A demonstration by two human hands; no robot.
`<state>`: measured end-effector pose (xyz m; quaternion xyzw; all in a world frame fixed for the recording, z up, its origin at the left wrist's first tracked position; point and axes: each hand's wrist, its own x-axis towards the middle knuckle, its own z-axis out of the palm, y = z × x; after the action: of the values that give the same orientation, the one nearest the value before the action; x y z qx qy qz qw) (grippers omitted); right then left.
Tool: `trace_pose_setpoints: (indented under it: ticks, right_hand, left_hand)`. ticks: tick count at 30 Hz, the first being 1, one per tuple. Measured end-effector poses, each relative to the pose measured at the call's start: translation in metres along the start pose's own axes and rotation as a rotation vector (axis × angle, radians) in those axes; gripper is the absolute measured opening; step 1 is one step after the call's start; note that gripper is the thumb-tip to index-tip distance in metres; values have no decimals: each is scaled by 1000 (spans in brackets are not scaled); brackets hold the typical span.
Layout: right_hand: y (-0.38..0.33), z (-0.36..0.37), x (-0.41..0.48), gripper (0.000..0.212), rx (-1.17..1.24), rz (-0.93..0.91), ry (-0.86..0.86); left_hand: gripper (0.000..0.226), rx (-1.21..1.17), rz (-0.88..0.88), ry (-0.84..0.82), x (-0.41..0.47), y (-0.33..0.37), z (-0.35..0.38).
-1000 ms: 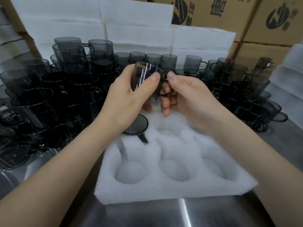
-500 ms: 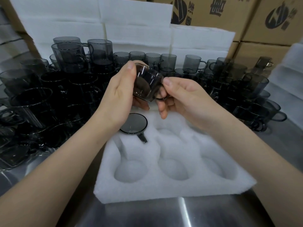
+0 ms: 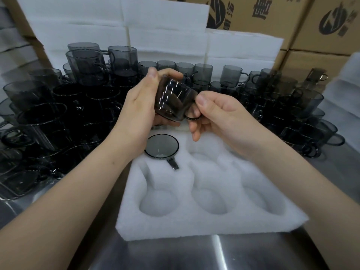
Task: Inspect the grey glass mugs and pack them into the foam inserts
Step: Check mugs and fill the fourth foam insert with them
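Aloft, left hand [image 3: 139, 111] and right hand [image 3: 221, 117] hold mug [image 3: 172, 98] tilted, handle [image 3: 191, 118] rightward.

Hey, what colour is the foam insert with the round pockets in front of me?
White; the foam insert shows best in the head view.

the left hand [image 3: 136, 114] hides the far side of the held mug [image 3: 174, 98], and the right hand [image 3: 220, 115] covers part of its handle and the back right pocket of the foam insert [image 3: 194, 228]. the packed mug [image 3: 161, 146] shows only rim and handle. the dark mugs at left [image 3: 39, 123] merge together and run off the edge; the far right mug [image 3: 317, 76] is blurred. the top edge cuts the cardboard boxes [image 3: 303, 22].
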<state>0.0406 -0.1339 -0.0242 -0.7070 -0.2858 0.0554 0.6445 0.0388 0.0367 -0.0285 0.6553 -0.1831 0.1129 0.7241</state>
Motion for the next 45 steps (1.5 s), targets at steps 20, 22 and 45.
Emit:
trace_pose_setpoints:
  ticks: [20, 22, 45]
  right_hand:
    - [-5, 9, -3, 68, -220, -12, 96]
    - [-5, 10, -3, 70, -198, 1, 125]
    - [0, 4, -1, 79, -38, -83, 35]
  left_hand:
    - [38, 511, 246, 87, -9, 4, 14]
    - [37, 556, 260, 66, -11, 5, 16]
    - [49, 158, -1, -71, -2, 4, 9]
